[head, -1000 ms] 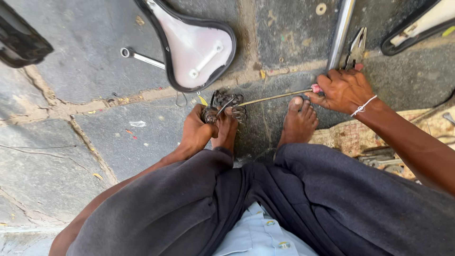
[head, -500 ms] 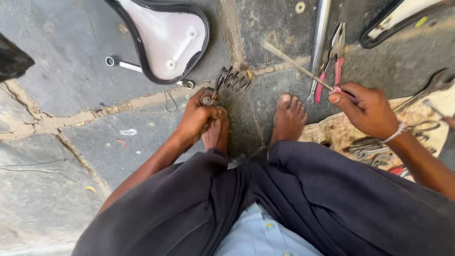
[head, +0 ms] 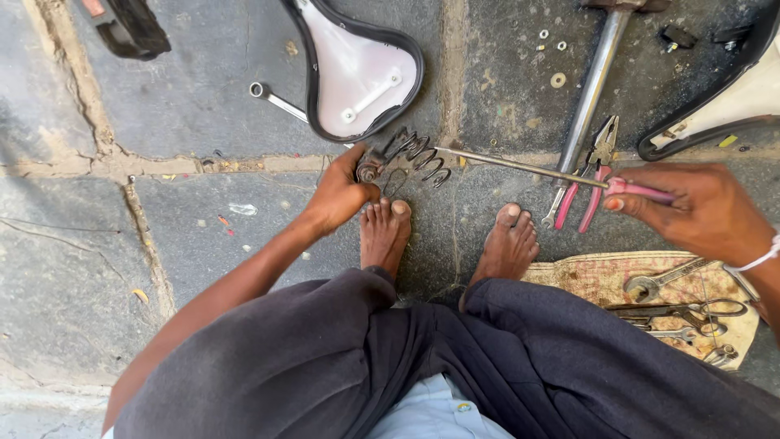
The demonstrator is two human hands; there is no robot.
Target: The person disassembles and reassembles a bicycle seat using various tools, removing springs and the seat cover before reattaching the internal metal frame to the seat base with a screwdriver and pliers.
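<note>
Spring frame [head: 410, 158] — beside saddle [head: 357, 69], pliers [head: 589, 175] near.

The pink handle of the long thin metal screwdriver [head: 528, 168] vanishes inside the right hand [head: 699, 213], which is blurred. The left hand [head: 340, 197] covers one end of the rusty coiled saddle-spring frame [head: 414, 156]. The upturned black bicycle saddle with a white underside [head: 357, 69] is cut off by the top edge, as is a second black-rimmed saddle [head: 715, 114] at the right edge. The black object [head: 134, 28] at top left is too cropped to identify.
</note>
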